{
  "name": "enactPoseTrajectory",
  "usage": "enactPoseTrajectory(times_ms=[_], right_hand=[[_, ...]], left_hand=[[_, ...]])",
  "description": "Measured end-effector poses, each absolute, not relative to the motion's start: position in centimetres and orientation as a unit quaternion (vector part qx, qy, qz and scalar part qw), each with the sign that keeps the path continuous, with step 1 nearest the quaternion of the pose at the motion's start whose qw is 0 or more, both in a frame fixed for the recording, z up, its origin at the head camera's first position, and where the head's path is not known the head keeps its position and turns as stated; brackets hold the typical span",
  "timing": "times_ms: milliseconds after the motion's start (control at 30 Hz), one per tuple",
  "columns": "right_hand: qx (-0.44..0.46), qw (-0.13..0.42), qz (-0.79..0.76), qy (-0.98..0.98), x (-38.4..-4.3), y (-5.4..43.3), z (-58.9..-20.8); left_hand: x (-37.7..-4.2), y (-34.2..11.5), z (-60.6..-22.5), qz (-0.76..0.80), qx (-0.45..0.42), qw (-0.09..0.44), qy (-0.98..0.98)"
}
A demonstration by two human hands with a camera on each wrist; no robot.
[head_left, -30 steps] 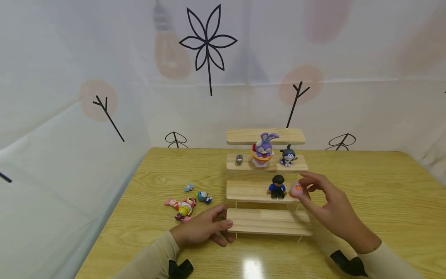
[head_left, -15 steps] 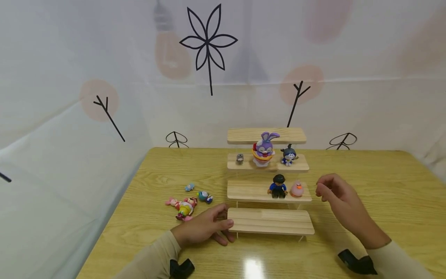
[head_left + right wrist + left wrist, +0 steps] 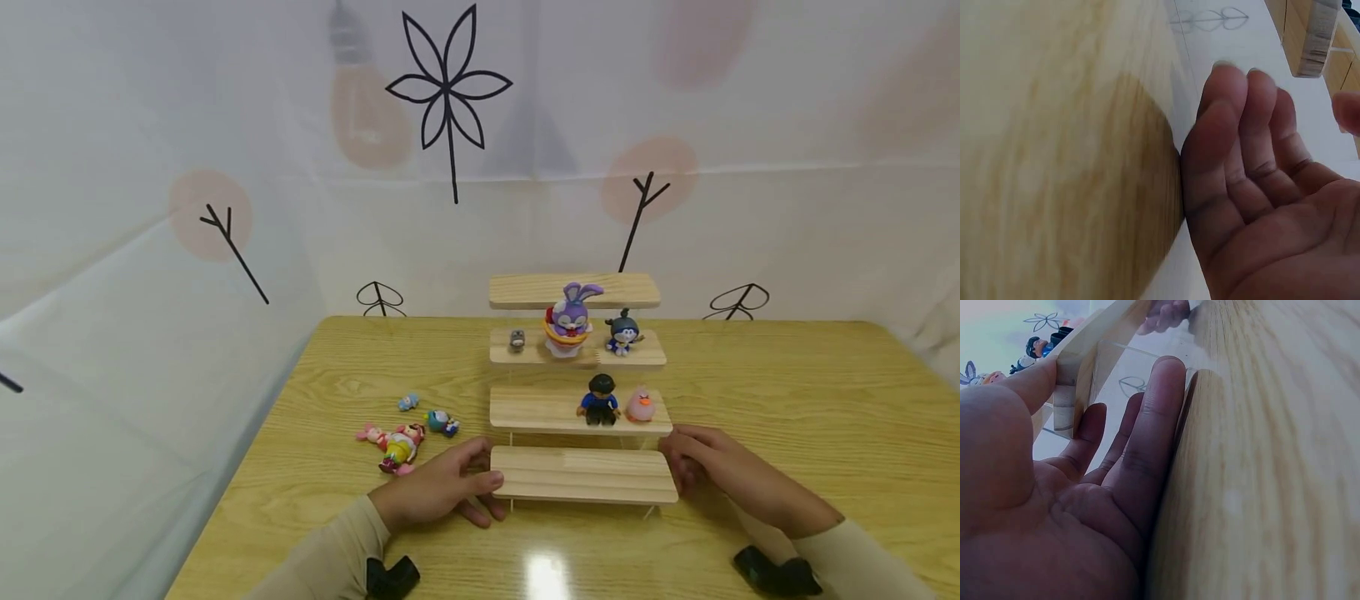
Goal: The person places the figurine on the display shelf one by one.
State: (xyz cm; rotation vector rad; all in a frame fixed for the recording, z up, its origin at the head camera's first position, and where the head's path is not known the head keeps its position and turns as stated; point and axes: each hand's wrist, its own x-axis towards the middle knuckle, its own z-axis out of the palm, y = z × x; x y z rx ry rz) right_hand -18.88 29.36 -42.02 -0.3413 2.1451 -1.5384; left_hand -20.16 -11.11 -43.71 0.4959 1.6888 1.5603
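A tiered wooden display stand [image 3: 577,479] stands before me in the head view. My left hand [image 3: 438,490] grips the left end of its lowest board, the thumb on top and fingers underneath; the board's end [image 3: 1072,381] shows between them in the left wrist view. At the right end is my right hand [image 3: 738,475]. In the right wrist view the right hand's fingers [image 3: 1260,119] are loosely bent, hold nothing and stand apart from the board. A pink bird figure [image 3: 641,407] and a black-haired toy figure [image 3: 599,402] sit on the second-lowest board.
One board higher are a purple rabbit figure [image 3: 568,321], a dark-haired figure [image 3: 622,333] and a small grey figure [image 3: 517,340]. Left of the stand, several toy figures [image 3: 401,447] lie on the wooden table [image 3: 795,375]. A patterned cloth [image 3: 525,142] hangs behind.
My right hand let go of the pink bird figure on the board, drew back right, then came down beside the lowest board's right end. The left hand has stayed in place.
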Motion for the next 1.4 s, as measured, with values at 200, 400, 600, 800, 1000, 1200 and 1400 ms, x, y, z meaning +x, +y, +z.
enactPoseTrajectory(times_ms=[200,400,600,800,1000,1200,1400], right_hand=[[-0.152,0.312,-0.576,0.74,-18.7,29.5,-42.3],[-0.186,0.383,-0.605,0.672,-18.7,29.5,-42.8],[-0.194,0.417,-0.633,0.622,-18.6,29.4,-43.5],[-0.197,0.413,-0.629,0.628,-18.7,29.5,-43.7],[-0.206,0.419,-0.643,0.606,-18.9,29.7,-44.0],[-0.213,0.418,-0.653,0.594,-18.8,30.0,-44.0],[-0.199,0.412,-0.651,0.605,-18.8,30.1,-43.7]], left_hand=[[-20.1,-11.2,-43.8,0.613,0.194,0.385,0.662],[-19.8,-11.4,-43.8,0.617,0.179,0.381,0.665],[-19.8,-11.4,-43.9,0.615,0.178,0.382,0.666],[-19.7,-11.4,-43.7,0.612,0.172,0.383,0.671],[-19.8,-11.6,-44.1,0.611,0.187,0.382,0.668],[-19.8,-11.5,-44.2,0.612,0.191,0.38,0.667],[-20.0,-11.3,-43.7,0.61,0.188,0.379,0.67]])
